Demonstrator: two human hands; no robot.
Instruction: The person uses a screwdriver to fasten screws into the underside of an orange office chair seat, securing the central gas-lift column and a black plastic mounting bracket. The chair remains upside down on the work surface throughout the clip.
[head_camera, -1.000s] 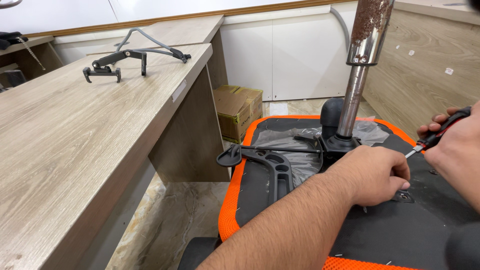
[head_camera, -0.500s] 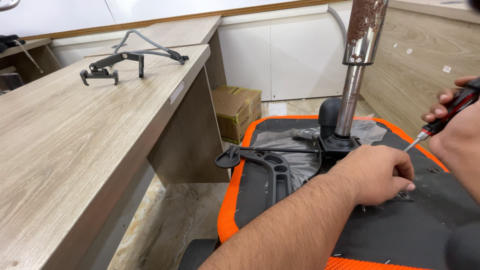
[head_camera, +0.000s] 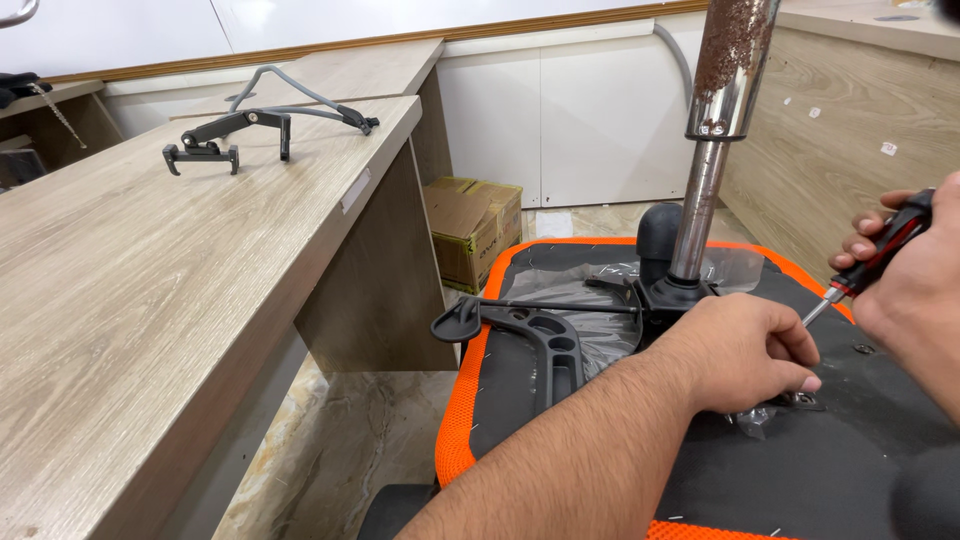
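Right hand (head_camera: 915, 290) has lifted the screwdriver (head_camera: 880, 250), fingers wrapped tight; left hand (head_camera: 745, 355) still fingers-curled on the seat (head_camera: 820, 480), box (head_camera: 472, 232) shut.

We have one view only, from a camera worn on the head, looking down and forward over our own forearms. It sits close above the upturned chair seat (head_camera: 500, 390), whose black underside and orange rim fill the lower right, with the left hand (head_camera: 740, 352) and right hand (head_camera: 915, 275) near the lens. The metal column (head_camera: 715, 150) rises past the top edge. To the left the view runs along the wooden desk (head_camera: 150, 300) toward the white wall cabinets (head_camera: 560, 110).
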